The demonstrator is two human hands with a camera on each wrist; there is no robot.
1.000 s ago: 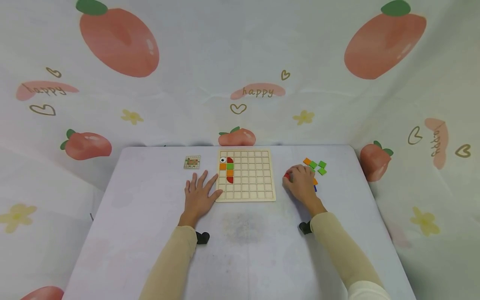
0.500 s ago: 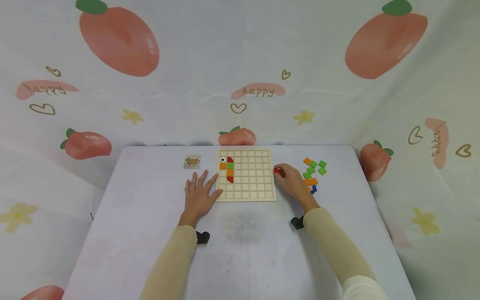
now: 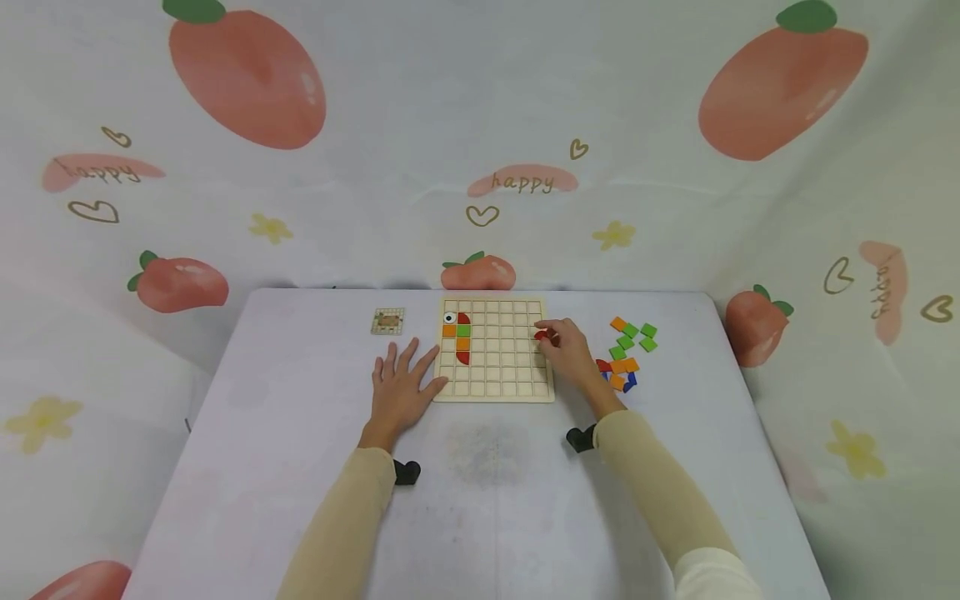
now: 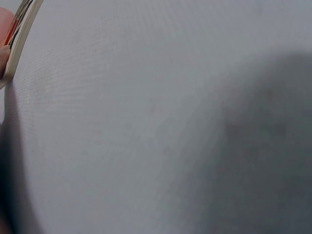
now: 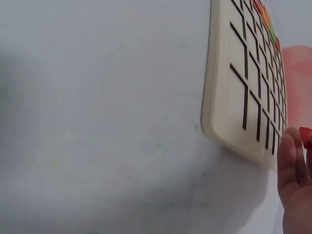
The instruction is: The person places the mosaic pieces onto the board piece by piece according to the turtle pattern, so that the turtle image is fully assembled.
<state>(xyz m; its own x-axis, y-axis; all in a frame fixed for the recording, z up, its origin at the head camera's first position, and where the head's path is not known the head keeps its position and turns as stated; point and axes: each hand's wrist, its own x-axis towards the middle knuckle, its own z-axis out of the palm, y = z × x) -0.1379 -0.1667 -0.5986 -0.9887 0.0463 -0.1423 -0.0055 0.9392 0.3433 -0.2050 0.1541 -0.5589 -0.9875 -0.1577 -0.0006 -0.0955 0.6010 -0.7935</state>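
Observation:
A wooden grid board [image 3: 502, 367] lies at the back middle of the table. Tiles fill a few cells on its left: a white eye tile [image 3: 449, 318], orange and green squares, and red quarter-round tiles [image 3: 463, 358]. My left hand [image 3: 401, 396] lies flat with spread fingers, thumb and fingertips at the board's left edge. Over the board's right edge, my right hand [image 3: 572, 354] pinches a red tile [image 3: 541, 335] between thumb and fingers. The same red tile [image 5: 306, 137] shows at the right border of the right wrist view, partly cut off.
Right of the board lie loose tiles: green squares [image 3: 626, 342], orange squares [image 3: 631, 364], blue pieces [image 3: 630, 382] and a red one [image 3: 603, 365]. A small pattern card [image 3: 387, 321] lies left of the board. A printed cloth hangs behind the table.
My right hand has carried the red tile left from the loose tiles to the board's right edge, uncovering the loose pieces. My left hand has stayed in place.

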